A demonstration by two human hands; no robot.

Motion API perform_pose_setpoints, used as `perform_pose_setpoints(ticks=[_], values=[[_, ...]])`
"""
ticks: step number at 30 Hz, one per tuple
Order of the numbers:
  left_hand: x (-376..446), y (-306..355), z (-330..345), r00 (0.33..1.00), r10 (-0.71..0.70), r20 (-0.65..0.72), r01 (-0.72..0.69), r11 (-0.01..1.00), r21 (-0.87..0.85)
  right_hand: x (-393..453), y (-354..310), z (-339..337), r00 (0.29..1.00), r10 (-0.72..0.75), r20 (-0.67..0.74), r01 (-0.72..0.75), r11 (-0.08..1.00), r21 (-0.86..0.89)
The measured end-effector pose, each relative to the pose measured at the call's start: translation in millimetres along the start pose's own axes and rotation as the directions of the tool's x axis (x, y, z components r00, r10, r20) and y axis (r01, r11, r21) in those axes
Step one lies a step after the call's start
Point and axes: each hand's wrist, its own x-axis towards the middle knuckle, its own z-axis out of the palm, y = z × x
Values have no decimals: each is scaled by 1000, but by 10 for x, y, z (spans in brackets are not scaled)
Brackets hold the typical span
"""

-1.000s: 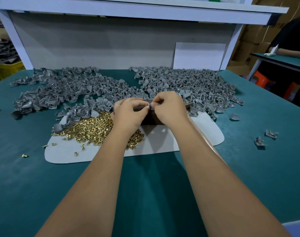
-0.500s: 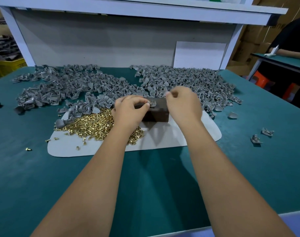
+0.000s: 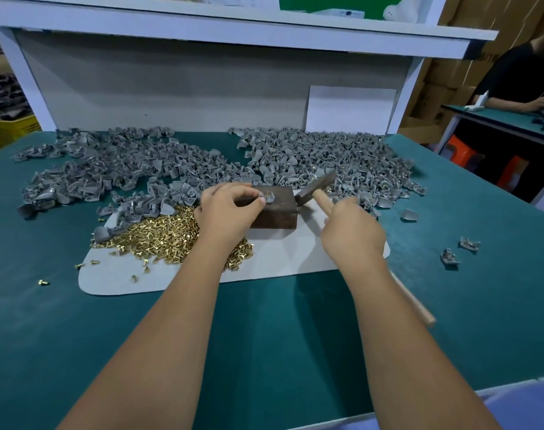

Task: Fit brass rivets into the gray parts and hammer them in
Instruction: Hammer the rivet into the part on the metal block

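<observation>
Small gray part (image 3: pixel 270 197) with brass rivet (image 3: pixel 267 193) standing proud sits on dark wooden block (image 3: pixel 275 209), frame centre. Left hand (image 3: pixel 229 212) pinches it; right hand (image 3: pixel 353 232) grips wooden-handled hammer (image 3: pixel 317 187). Risk: strike clips fingertips (image 3: pixel 258 202) or tilts rivet. Rivet seating too small to judge; handle partly hidden.

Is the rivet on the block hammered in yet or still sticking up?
Sticking up. The rivet stands proud of the gray part on the block; the hammer is beside it, not on it.
</observation>
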Motion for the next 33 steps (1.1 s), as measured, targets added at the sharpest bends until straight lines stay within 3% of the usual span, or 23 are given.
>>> perform_pose_setpoints(ticks=[3,8,11,14,19,23,28,33], values=[[2,7,0,1000,-5,-10,5,1000,-22,32,-29,-135,993,21,-116,-11,997,83],[-4,19,-6,1000,-6,-4,6,999,-50,-41,-151,-390,975,-148,-166,184,957,223],[-16,33,-6,1000,-13,-7,12,998,-61,-94,-223,-470,967,-211,-142,237,949,207],[-18,46,0,1000,-17,-21,16,999,-49,-160,-241,-444,951,-227,-210,263,951,160],[-16,22,-7,1000,0,-15,-1,998,-61,-217,-191,-371,961,-262,-85,268,961,66],[-9,16,17,1000,-3,-28,1,999,-47,-203,-185,-362,930,-252,-266,290,950,114],[-18,13,21,1000,-3,-25,1,997,-73,-269,-193,-282,917,-350,-190,363,931,34],[-13,5,18,999,11,-43,-13,999,-49,-263,-173,-268,919,-259,-296,299,949,98]])
